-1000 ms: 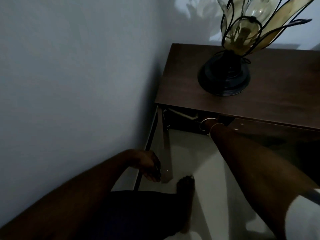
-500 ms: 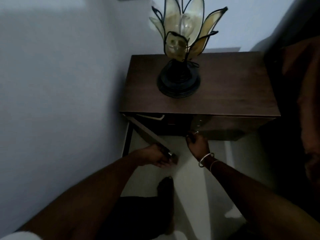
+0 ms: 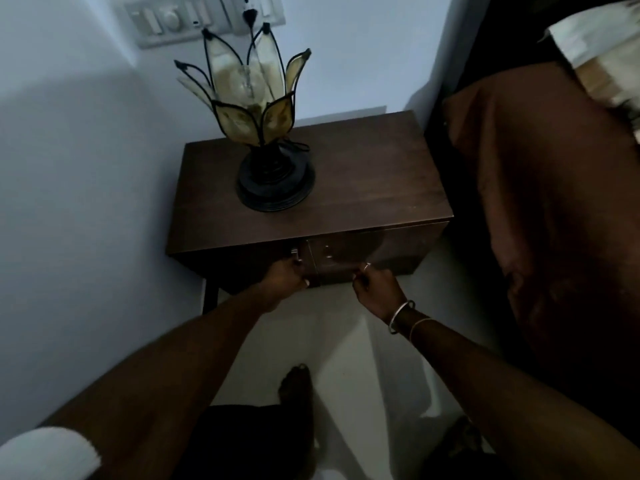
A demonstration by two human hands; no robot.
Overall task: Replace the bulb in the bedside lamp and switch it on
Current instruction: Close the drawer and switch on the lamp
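1. Standing on the back left part of the dark wooden surface [image 3: 363,188] is the lamp [image 3: 258,133], close to the wall.
2. Its shade looks like a flower, with yellowish glass petals in thin black frames that point up and spread out.
3. A clear round bulb [image 3: 244,83] sits in the middle of the petals, and it is not glowing.
4. The lamp has a round black base [image 3: 275,187] with rings, and a black cord curls just behind it.
5. A switch panel [image 3: 204,19] is on the wall above the lamp, with a dark plug in it.
6. The left hand [image 3: 284,280] is at the front of the cabinet, its fingers curled around a small silver handle [image 3: 296,256] on the left door.
7. The right hand [image 3: 375,289] is at the right door [image 3: 367,254], its fingers pinched together at the door's lower edge; what they hold is too small to tell.
8. Two thin bangles [image 3: 403,317] circle the right wrist.
9. Both doors look closed.
10. A bare foot [image 3: 294,389] rests on the pale floor below, and a brown cloth [image 3: 554,202] lies to the right.
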